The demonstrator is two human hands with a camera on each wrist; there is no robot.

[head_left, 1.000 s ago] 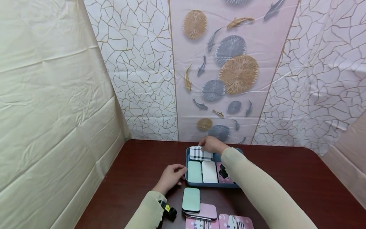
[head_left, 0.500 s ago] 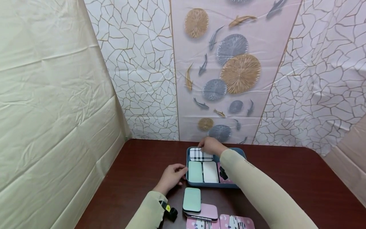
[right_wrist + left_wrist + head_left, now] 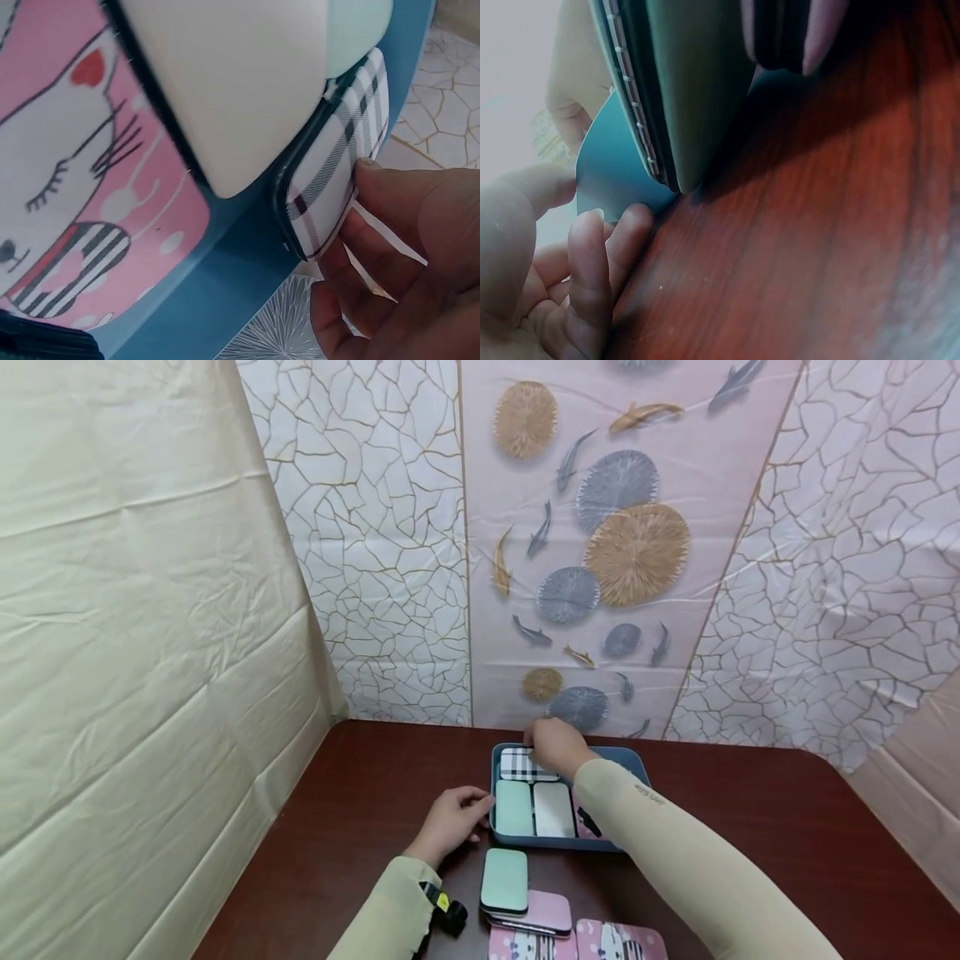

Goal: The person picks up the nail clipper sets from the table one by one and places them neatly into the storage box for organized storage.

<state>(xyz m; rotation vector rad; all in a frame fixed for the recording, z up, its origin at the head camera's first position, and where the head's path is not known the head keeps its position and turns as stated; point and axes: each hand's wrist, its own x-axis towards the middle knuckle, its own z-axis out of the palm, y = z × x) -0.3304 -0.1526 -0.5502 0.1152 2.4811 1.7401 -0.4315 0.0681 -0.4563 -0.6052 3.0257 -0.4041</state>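
A blue tray [image 3: 525, 842] stands near the back of the table. My right hand [image 3: 558, 745] pinches a black-and-white plaid case [image 3: 341, 154] at the tray's back left corner, its thumb on the top face and fingers at the edge. In front of that case lie a mint case [image 3: 513, 807], a white case [image 3: 553, 810] and a pink cat-print case [image 3: 67, 172], side by side in the tray. My left hand [image 3: 447, 822] holds the tray's left wall between thumb and fingers. My right forearm hides part of the tray's right side.
Nearer on the table [image 3: 360, 827], a loose mint case [image 3: 505, 881] lies partly on a pink case [image 3: 550, 912]. Beneath and beside them are two pink cat-print cases [image 3: 621, 941]. A patterned cloth [image 3: 517, 710] hangs just behind the table's far edge.
The head view shifts slightly. My right hand stays at the plaid case, its forearm angled a little differently, and my left hand keeps its place on the tray.
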